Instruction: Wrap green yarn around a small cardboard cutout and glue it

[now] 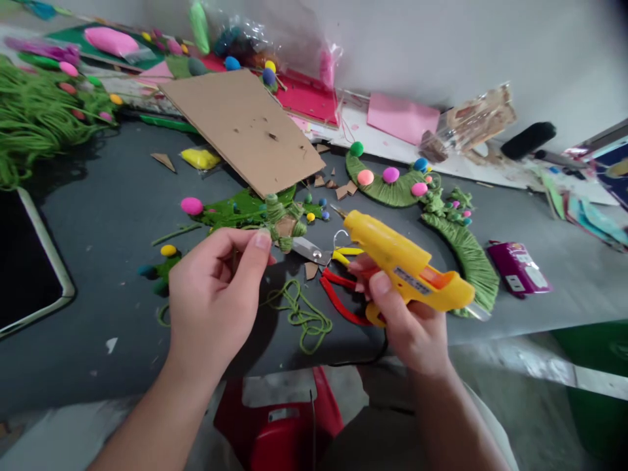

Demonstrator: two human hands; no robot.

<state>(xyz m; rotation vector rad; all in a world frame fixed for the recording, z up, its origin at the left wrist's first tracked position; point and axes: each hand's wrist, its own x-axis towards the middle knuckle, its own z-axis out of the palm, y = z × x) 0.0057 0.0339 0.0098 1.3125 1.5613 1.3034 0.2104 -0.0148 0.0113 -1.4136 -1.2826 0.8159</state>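
Note:
My left hand (216, 294) pinches a small cardboard star (284, 226) wrapped in green yarn, with bare brown card showing at its middle. In my right hand (412, 320) is a yellow hot glue gun (397, 252), its metal nozzle pointing left towards the star, apart from it. A clear glue stick pokes out of the gun's back end. Beneath the hands lie scissors (310, 251) and red-handled pliers (338, 301), partly covered by the gun and my fingers. A loose tangle of green yarn (307, 317) rests on the dark table between my wrists.
A cardboard sheet (245, 124) lies behind the star. To the right curve yarn-wrapped wreath pieces (466, 255) with coloured pompoms, beside a purple packet (520, 268). A tablet (24, 261) and a green yarn heap (39, 124) are at left. A red stool (279, 438) stands below the table edge.

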